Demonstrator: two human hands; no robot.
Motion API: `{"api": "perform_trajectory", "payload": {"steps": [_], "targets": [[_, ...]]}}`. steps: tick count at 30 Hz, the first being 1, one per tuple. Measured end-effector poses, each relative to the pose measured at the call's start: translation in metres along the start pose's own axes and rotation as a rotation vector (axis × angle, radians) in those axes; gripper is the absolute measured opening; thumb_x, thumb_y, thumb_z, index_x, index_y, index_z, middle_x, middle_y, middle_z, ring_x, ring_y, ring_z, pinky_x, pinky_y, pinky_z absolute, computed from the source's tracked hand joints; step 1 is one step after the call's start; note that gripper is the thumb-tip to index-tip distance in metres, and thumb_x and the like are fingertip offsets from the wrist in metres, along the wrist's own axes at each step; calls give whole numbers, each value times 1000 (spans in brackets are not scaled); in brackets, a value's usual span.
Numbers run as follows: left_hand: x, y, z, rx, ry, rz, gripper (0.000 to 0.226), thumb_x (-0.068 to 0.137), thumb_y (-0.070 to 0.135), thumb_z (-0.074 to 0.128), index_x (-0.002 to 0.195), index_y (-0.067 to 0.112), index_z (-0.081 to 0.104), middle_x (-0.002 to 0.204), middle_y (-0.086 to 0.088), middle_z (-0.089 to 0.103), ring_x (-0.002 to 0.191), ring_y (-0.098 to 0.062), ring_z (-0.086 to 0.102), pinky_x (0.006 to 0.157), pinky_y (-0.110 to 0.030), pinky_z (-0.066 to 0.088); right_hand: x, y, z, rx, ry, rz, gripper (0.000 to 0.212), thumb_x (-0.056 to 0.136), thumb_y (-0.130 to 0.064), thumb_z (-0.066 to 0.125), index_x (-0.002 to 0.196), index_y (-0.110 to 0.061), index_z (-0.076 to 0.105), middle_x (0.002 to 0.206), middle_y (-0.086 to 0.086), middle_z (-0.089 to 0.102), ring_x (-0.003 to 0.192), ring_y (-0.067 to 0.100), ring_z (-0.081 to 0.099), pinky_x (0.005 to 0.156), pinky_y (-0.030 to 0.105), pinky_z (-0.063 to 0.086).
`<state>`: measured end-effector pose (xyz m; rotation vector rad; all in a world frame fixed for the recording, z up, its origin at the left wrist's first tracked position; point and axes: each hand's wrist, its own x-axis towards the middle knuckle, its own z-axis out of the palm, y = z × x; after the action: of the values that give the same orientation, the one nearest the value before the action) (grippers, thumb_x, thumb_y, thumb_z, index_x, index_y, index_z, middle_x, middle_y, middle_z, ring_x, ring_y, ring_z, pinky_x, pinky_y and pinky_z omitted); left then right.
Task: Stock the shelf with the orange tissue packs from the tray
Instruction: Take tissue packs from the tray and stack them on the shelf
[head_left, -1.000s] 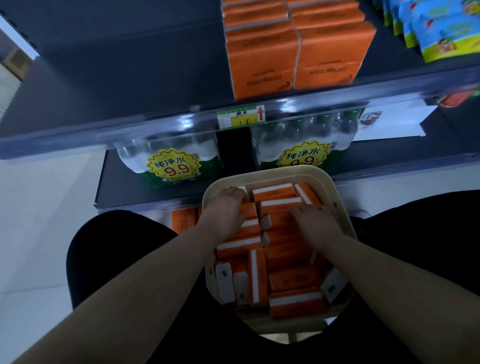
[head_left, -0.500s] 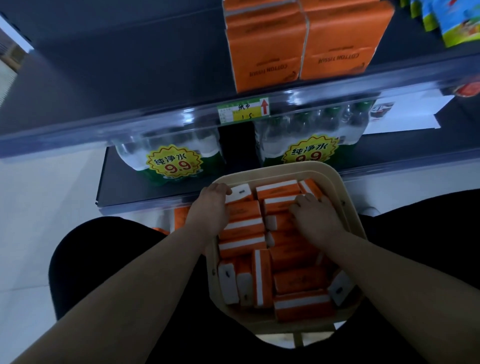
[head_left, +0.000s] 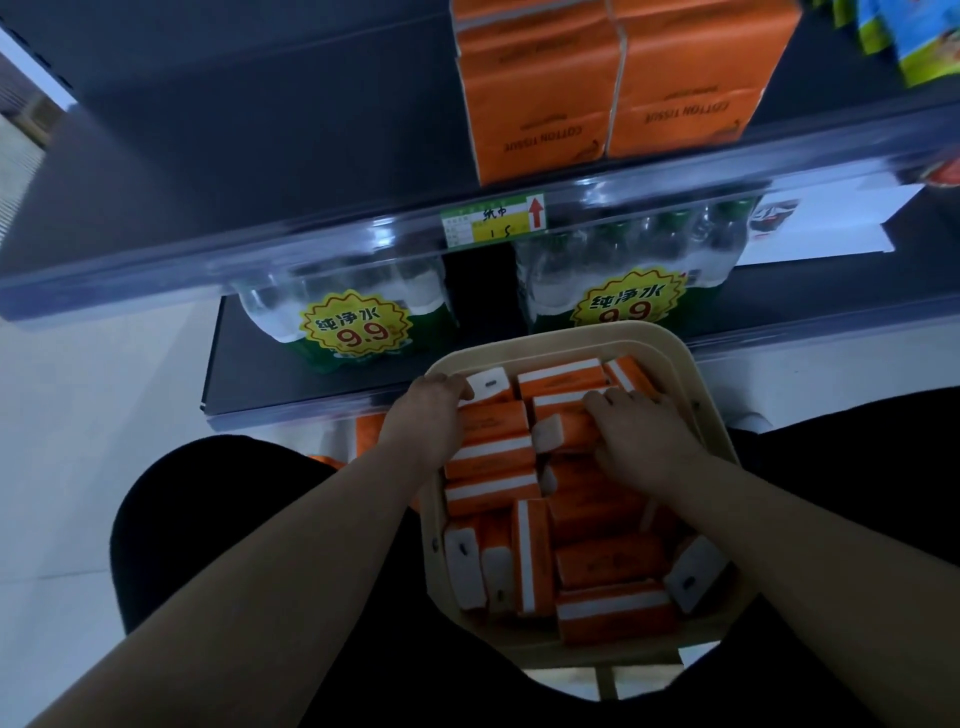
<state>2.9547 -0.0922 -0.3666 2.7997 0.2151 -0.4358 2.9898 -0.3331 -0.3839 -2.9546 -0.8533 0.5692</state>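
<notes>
A beige tray (head_left: 693, 379) sits on my lap, filled with several orange tissue packs (head_left: 613, 564) with white stripes and white ends. My left hand (head_left: 423, 418) is at the tray's far left corner, its fingers curled over the white end of a pack (head_left: 489, 385). My right hand (head_left: 641, 439) lies in the far middle of the tray, fingers curled round a pack (head_left: 563, 434) whose white end points left. The upper shelf (head_left: 249, 156) holds two stacks of large orange tissue packs (head_left: 540, 104) at its front right.
A price label (head_left: 493, 221) sits on the upper shelf's clear front rail. On the lower shelf stand two shrink-wrapped water bottle packs (head_left: 358, 322) and a white paper (head_left: 831, 223). Snack bags (head_left: 919, 36) hang top right. More orange packs (head_left: 370, 431) lie below the tray's left side.
Both hands slid toward the tray's far end. My left hand moved to the corner pack, and my right hand's fingers closed round a pack in the far middle.
</notes>
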Motion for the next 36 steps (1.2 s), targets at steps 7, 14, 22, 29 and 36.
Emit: {"api": "perform_trajectory", "payload": {"steps": [7, 14, 22, 29, 36], "targets": [[14, 7, 13, 253, -46, 81, 28, 91, 22, 49, 117, 21, 59, 114, -6, 62, 111, -25, 51, 85, -37, 48, -18, 10, -12, 249, 175, 115, 57, 84, -49, 56, 127, -17, 37, 123, 8, 53, 110, 29, 52, 87, 47, 46], [17, 18, 18, 649, -72, 187, 24, 93, 25, 47, 110, 18, 63, 113, -6, 63, 117, -28, 48, 99, -37, 37, -21, 10, -23, 198, 311, 104, 70, 76, -56, 24, 129, -17, 48, 123, 5, 57, 114, 28, 51, 85, 44, 41], [11, 15, 12, 522, 4, 194, 37, 83, 31, 51, 116, 15, 53, 112, -9, 63, 112, -31, 48, 95, -40, 35, -16, 10, -23, 227, 298, 131, 46, 87, -36, 55, 130, -22, 47, 128, 4, 52, 116, 25, 48, 91, 42, 38], [-11, 9, -10, 12, 149, 178, 37, 88, 27, 52, 122, 16, 43, 106, -10, 63, 94, -28, 60, 72, -32, 40, -22, -1, -37, 290, 388, 78, 38, 86, -27, 60, 120, -15, 46, 112, 10, 58, 101, 28, 54, 76, 34, 45], [-17, 4, -14, -237, 165, 17, 32, 96, 30, 44, 123, 13, 45, 104, -11, 65, 93, -30, 62, 75, -40, 52, -14, -14, -25, 267, 225, 122, 39, 95, -35, 49, 130, -19, 49, 134, 13, 38, 110, 33, 53, 81, 41, 51]]}}
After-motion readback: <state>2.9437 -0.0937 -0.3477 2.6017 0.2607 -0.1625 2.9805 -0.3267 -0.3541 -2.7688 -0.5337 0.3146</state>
